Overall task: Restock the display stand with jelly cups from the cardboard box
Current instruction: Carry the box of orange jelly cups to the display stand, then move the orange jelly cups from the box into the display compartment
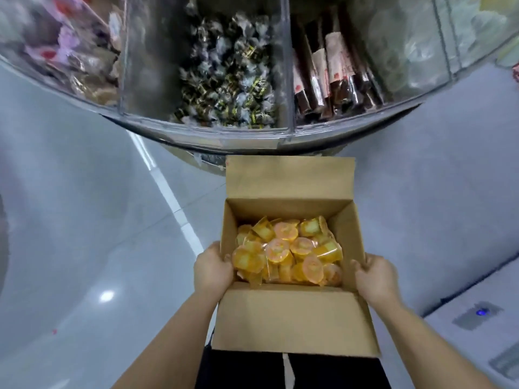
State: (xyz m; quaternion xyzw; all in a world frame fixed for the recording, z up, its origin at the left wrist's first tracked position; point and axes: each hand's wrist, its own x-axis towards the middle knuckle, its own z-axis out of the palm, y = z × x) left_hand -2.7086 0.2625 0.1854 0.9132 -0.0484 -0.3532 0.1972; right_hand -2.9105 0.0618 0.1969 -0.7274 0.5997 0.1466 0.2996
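Grip: left hand [214,266] and right hand [374,276] each curl over a side wall of the cardboard box [292,318], holding it.
Box: plain brown, flaps open.
Contents: glossy round orange-yellow jelly cups [289,252], heaped.
Beyond: curved display stand [202,133], clear dividers, wrapped sweets.

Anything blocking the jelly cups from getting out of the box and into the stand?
Nothing visible. The box flaps are folded open, the jelly cups lie exposed, and the stand bins are open-topped. Both the left hand and right hand grip the box.
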